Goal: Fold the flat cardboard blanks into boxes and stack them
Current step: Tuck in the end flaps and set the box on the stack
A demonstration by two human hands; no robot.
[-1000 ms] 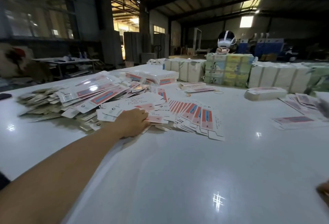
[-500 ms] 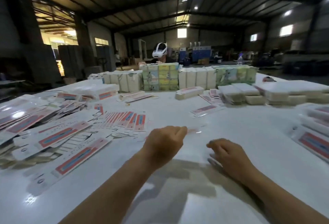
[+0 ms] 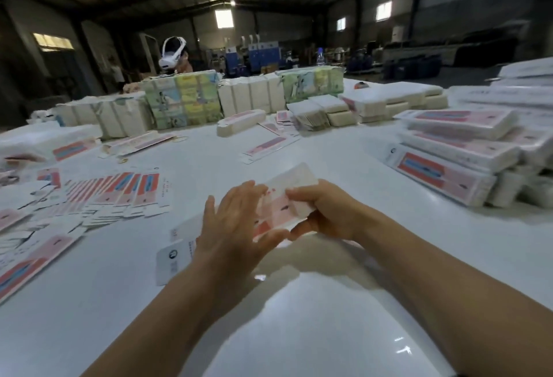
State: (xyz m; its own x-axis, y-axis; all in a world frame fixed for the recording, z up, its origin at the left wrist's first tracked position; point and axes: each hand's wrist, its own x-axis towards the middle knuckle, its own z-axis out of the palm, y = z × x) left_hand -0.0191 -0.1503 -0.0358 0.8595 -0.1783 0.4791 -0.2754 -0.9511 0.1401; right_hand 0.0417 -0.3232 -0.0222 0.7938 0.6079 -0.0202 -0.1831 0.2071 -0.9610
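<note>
Here, label by label:
Left hand (image 3: 232, 227): fingers (image 3: 239, 197) straight and spread, palm laid flat against the near side of the blank; thumb stretched low toward the right thumb.
Right hand (image 3: 324, 212): fingers curled over the far edge of the blank, thumb under it, gripping it.
Blank (image 3: 287, 194): white cardboard with a red-pink printed panel, held between both hands just above the counter, slanting up and away; blurred, so folds hard to make out. Lower end with a round logo showing left of the left wrist.
Counter (image 3: 299, 331): glossy white, reflecting ceiling lights.
Loose blanks (image 3: 119, 191): fanned and scattered flat at left.
Stacked boxes (image 3: 454, 155): long white ones with red panels, piled at right.
Bundles (image 3: 182, 101): pale and green-yellow packs in a row along the far edge.
Room: dim warehouse, metal roof, small bright windows; a person wearing a white headset (image 3: 172, 56) behind the bundles.
</note>
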